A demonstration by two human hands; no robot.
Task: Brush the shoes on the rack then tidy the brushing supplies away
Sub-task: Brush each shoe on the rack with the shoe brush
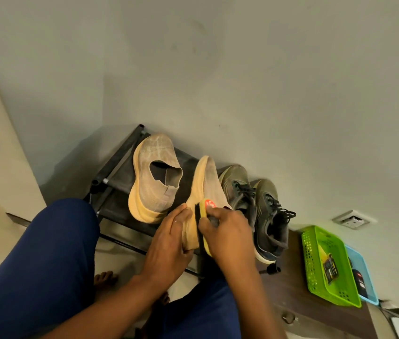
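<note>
On the black rack (117,177) against the wall, a tan knit shoe (205,189) is tipped on edge, its mate (152,177) flat alongside. It looks light and soft-sided, so the firm foam sole is the sensible hold; the left hand (169,243) clasps it there. The right hand (227,238) grips a yellow brush (204,210) against the upper. Rightward, a green basket (315,263) holds a dark packet, a blue basket (367,272) something dark.

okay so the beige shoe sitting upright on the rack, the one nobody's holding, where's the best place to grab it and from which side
Probably the heel end of the beige shoe, reached from the near side. Its toe points at the wall, its thick heel faces the person, and its collar gapes open on top, so fingers can hook inside with the thumb behind the heel. The dark rack leaves that side free.
</note>
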